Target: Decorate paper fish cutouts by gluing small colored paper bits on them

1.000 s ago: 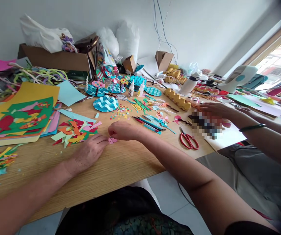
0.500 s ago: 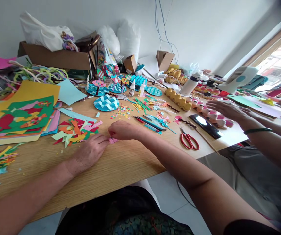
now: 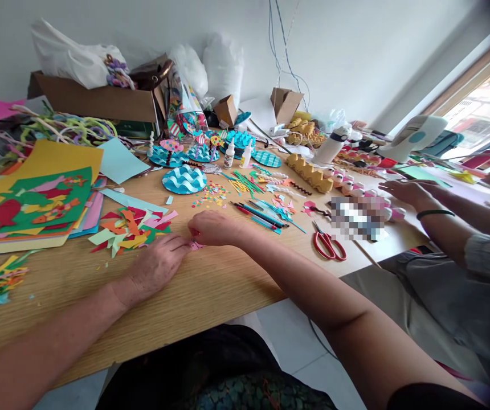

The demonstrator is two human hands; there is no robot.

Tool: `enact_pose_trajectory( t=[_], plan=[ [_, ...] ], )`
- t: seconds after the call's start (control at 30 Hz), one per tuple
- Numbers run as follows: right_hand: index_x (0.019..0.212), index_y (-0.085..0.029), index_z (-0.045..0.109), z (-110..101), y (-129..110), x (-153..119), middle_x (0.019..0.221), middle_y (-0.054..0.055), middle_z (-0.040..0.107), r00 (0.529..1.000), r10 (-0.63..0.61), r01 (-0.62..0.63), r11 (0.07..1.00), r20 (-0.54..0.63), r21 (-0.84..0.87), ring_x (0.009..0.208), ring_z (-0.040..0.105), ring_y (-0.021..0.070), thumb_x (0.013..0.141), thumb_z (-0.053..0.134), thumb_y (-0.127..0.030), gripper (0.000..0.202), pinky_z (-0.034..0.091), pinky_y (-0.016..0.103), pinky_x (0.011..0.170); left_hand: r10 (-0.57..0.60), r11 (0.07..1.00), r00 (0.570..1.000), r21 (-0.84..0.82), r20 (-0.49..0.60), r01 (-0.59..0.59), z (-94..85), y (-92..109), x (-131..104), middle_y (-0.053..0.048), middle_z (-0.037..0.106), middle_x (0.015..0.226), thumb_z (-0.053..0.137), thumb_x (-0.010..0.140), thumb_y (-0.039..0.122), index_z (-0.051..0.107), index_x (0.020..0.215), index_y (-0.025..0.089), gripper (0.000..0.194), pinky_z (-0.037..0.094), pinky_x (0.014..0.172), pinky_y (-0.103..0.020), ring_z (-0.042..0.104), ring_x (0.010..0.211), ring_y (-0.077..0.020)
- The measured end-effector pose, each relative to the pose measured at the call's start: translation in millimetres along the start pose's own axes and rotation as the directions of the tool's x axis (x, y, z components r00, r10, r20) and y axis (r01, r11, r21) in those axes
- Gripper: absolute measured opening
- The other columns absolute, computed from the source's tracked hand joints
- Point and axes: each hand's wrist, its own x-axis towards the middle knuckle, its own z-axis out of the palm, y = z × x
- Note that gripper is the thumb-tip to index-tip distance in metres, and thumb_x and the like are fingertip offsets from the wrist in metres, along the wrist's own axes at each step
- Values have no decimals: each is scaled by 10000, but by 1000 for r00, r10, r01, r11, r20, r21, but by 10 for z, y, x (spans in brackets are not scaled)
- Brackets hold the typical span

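Observation:
My left hand [image 3: 162,263] rests low over the table, its fingers together and their tips on a small pink paper piece [image 3: 196,245]. Most of that piece is covered by my hands. Right beside it my right hand [image 3: 211,228] is closed with its fingers curled under. Whatever it pinches is hidden behind the knuckles. Just beyond my left hand lies a heap of coloured paper scraps [image 3: 136,228]. Past my right hand are tiny paper dots [image 3: 211,195] and a row of pens [image 3: 262,215].
Red-handled scissors [image 3: 329,245] lie to the right, near a pixelated patch. Another person's hands [image 3: 413,196] are at the far right. Glue bottles [image 3: 229,154], a blue wavy disc [image 3: 184,179], egg-carton strips [image 3: 309,173] and stacked coloured paper [image 3: 68,151] surround the work area.
My hands stay in nearly the same place on the pink paper. The other person's hands have drawn back to the right, and the dark glossy object there now appears pixelated.

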Motion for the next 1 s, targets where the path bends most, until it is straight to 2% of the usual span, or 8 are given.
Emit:
enact_pose_trajectory(
  t=[0.2, 0.4, 0.53, 0.67, 0.87, 1.0],
  plan=[
    [916, -129, 652, 7, -14, -11, 995, 130, 656, 1000, 1, -1, 1000, -22, 19, 867, 604, 219, 773, 468, -199, 244, 360, 260, 600, 0, 999, 1000, 35, 31, -1, -11, 9, -3, -74, 643, 1002, 343, 867, 115, 623, 1013, 163, 319, 485, 862, -383, 554, 966, -212],
    [872, -159, 664, -6, 30, -24, 981, 86, 668, 997, 63, -61, 996, -33, 58, 841, 592, 184, 732, 471, -165, 239, 333, 242, 569, 34, 996, 999, 82, 3, -35, -19, 28, 18, -95, 651, 960, 359, 838, 75, 635, 952, 128, 303, 494, 836, -366, 564, 928, -216],
    [851, -167, 675, -42, 51, -63, 942, 68, 680, 996, 54, -47, 994, -66, 97, 812, 589, 165, 727, 455, -141, 253, 328, 238, 573, 39, 995, 999, 90, -5, -38, -26, 30, 27, -90, 652, 951, 361, 813, 54, 634, 926, 141, 308, 498, 817, -366, 570, 908, -212],
    [873, -182, 686, -68, 14, -78, 943, 53, 686, 1000, 19, -16, 989, -15, 146, 798, 589, 149, 734, 454, -140, 273, 334, 228, 580, 56, 993, 998, 105, 4, -56, -20, 21, 21, -80, 650, 955, 356, 813, 51, 632, 948, 148, 322, 488, 835, -349, 572, 914, -204],
    [888, -177, 685, -52, -12, -37, 954, 67, 683, 999, 11, -16, 991, 39, 130, 803, 594, 167, 739, 458, -167, 272, 339, 236, 579, 56, 995, 998, 80, -10, -55, -9, 18, 17, -88, 651, 953, 370, 831, 67, 632, 966, 131, 302, 498, 830, -353, 572, 919, -208],
    [892, -174, 683, -71, 3, -38, 951, 60, 685, 999, 26, -30, 992, 31, 121, 802, 592, 156, 743, 447, -165, 279, 342, 227, 580, 63, 991, 998, 119, -26, -59, -21, 30, 16, -84, 655, 958, 372, 827, 56, 632, 969, 129, 305, 504, 823, -355, 575, 917, -206]
  ],
)
